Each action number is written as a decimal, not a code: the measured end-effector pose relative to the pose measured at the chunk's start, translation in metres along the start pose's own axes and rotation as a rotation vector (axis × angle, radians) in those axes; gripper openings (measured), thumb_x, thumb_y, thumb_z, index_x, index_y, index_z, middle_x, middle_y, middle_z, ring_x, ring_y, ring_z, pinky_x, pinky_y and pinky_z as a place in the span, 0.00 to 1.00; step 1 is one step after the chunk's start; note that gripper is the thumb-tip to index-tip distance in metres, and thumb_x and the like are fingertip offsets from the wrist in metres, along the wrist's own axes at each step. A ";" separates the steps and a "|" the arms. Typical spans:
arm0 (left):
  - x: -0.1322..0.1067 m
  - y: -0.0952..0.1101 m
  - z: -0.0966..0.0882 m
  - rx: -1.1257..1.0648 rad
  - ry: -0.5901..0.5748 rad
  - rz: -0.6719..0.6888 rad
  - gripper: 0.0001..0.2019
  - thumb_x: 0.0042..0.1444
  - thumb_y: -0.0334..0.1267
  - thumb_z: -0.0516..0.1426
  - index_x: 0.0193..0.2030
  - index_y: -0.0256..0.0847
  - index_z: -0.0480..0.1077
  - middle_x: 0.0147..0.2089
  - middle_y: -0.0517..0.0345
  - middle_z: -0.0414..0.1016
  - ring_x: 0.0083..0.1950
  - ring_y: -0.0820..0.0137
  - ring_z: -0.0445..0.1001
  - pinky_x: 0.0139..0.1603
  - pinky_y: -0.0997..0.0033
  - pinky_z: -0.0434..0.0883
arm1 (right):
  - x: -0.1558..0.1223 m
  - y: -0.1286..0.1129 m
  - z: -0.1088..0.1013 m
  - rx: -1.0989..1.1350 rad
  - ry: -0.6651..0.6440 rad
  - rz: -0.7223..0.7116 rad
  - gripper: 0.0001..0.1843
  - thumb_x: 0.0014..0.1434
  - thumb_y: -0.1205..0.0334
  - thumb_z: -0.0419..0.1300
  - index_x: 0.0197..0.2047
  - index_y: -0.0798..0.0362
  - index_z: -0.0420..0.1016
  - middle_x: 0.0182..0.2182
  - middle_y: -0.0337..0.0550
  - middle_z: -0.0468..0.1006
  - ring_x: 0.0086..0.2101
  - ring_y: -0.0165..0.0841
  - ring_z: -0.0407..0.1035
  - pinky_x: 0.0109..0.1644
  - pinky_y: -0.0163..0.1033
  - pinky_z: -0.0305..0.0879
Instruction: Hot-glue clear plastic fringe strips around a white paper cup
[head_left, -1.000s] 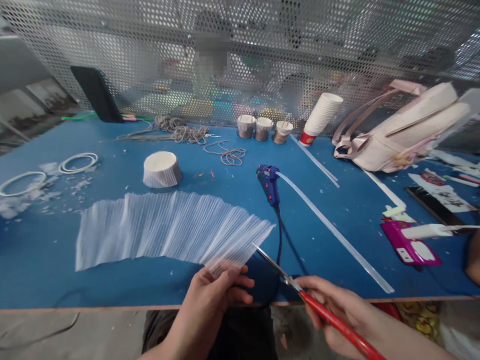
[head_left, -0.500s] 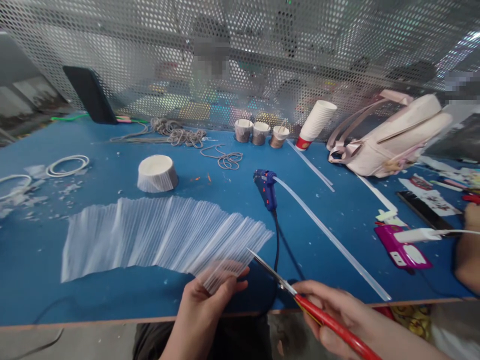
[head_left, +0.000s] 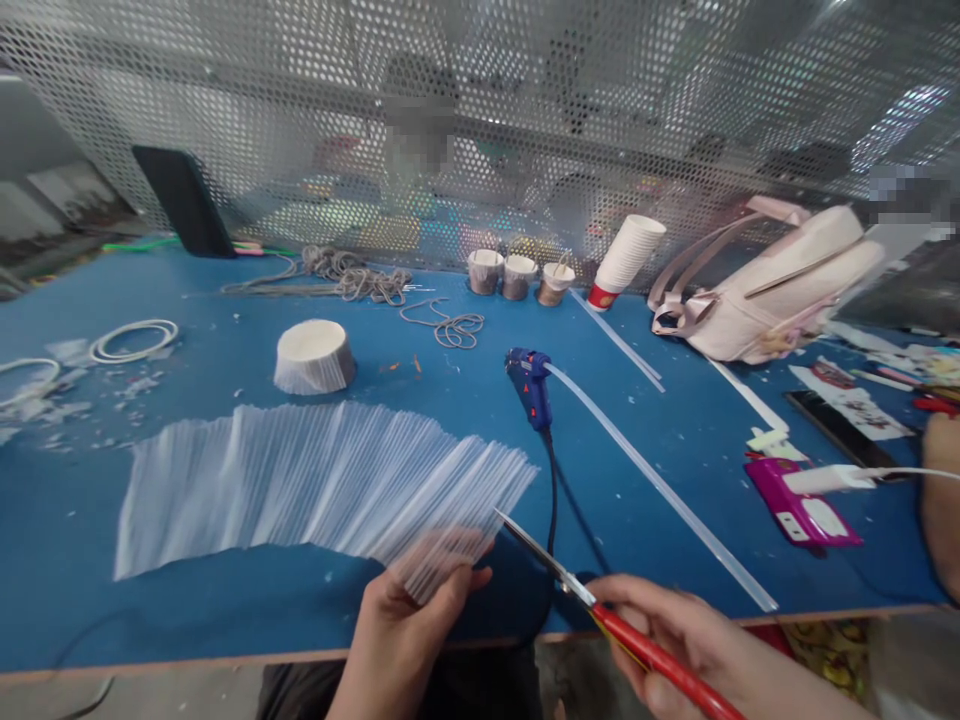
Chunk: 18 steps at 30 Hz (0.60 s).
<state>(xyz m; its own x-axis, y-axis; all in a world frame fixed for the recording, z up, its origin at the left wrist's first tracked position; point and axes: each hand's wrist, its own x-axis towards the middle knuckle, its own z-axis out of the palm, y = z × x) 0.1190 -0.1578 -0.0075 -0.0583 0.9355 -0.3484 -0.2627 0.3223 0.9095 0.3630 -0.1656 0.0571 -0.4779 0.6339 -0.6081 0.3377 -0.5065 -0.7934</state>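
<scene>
Between the thumb and fingers of my left hand (head_left: 416, 610) is the right end of a pleated, see-through white sheet (head_left: 292, 485). The rest of that sheet fans out to the left across the blue table. My right hand (head_left: 667, 640) grips red-handled scissors (head_left: 637, 640), whose blades look closed, the tips pointing at the sheet's right edge near my left fingers. Beyond the sheet stands a white round piece (head_left: 313, 358) with pleated sides. A blue glue gun (head_left: 529, 385) lies past the scissors, a long clear glue stick (head_left: 660, 480) stretching from its back.
Grey cord (head_left: 352, 275) lies at the back, near three small cups (head_left: 517, 277) and a leaning paper-cup stack (head_left: 628, 255). A pale pink backpack (head_left: 787, 285), a purple power bank (head_left: 802, 502) and another person's arm (head_left: 941, 500) are at right. White rings (head_left: 135, 340) lie at left.
The camera view has shifted slightly, so the table things sit a little lower in the picture. Both hands keep their holds, and the scissors stay beside the sheet's edge.
</scene>
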 end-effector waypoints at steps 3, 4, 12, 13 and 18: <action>0.000 0.000 -0.001 0.001 0.006 0.000 0.13 0.45 0.46 0.66 0.35 0.41 0.80 0.38 0.53 0.83 0.40 0.60 0.80 0.41 0.72 0.78 | 0.000 0.000 0.000 0.021 -0.003 0.008 0.29 0.55 0.50 0.63 0.58 0.48 0.65 0.32 0.37 0.66 0.22 0.21 0.57 0.20 0.27 0.53; -0.001 -0.001 -0.002 0.003 0.008 -0.002 0.13 0.45 0.46 0.66 0.35 0.41 0.80 0.38 0.53 0.83 0.40 0.60 0.80 0.41 0.72 0.78 | 0.001 0.000 0.000 0.028 -0.002 0.005 0.29 0.54 0.50 0.63 0.57 0.47 0.65 0.32 0.37 0.66 0.22 0.21 0.57 0.21 0.27 0.53; -0.003 -0.004 -0.007 0.024 -0.024 -0.006 0.13 0.51 0.46 0.63 0.39 0.41 0.79 0.42 0.52 0.82 0.46 0.59 0.78 0.46 0.71 0.76 | 0.010 0.011 0.001 0.131 0.013 -0.045 0.27 0.52 0.51 0.65 0.54 0.49 0.68 0.31 0.36 0.64 0.25 0.22 0.57 0.27 0.29 0.56; -0.003 -0.003 -0.007 0.025 -0.028 -0.009 0.13 0.51 0.46 0.63 0.40 0.41 0.79 0.43 0.52 0.81 0.46 0.60 0.78 0.46 0.71 0.76 | 0.013 0.014 0.001 0.154 0.002 -0.049 0.28 0.51 0.52 0.66 0.54 0.49 0.67 0.30 0.35 0.63 0.24 0.22 0.57 0.27 0.28 0.55; -0.003 0.000 -0.005 0.012 -0.043 -0.019 0.13 0.53 0.46 0.62 0.42 0.41 0.78 0.43 0.52 0.81 0.47 0.60 0.78 0.48 0.70 0.75 | 0.018 0.019 0.000 0.178 -0.058 -0.045 0.29 0.50 0.54 0.66 0.54 0.52 0.66 0.28 0.34 0.62 0.24 0.22 0.55 0.23 0.27 0.49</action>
<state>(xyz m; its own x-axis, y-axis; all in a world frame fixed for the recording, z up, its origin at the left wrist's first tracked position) 0.1140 -0.1615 -0.0081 -0.0120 0.9343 -0.3562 -0.2518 0.3420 0.9053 0.3612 -0.1638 0.0314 -0.5366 0.6264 -0.5654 0.1682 -0.5772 -0.7991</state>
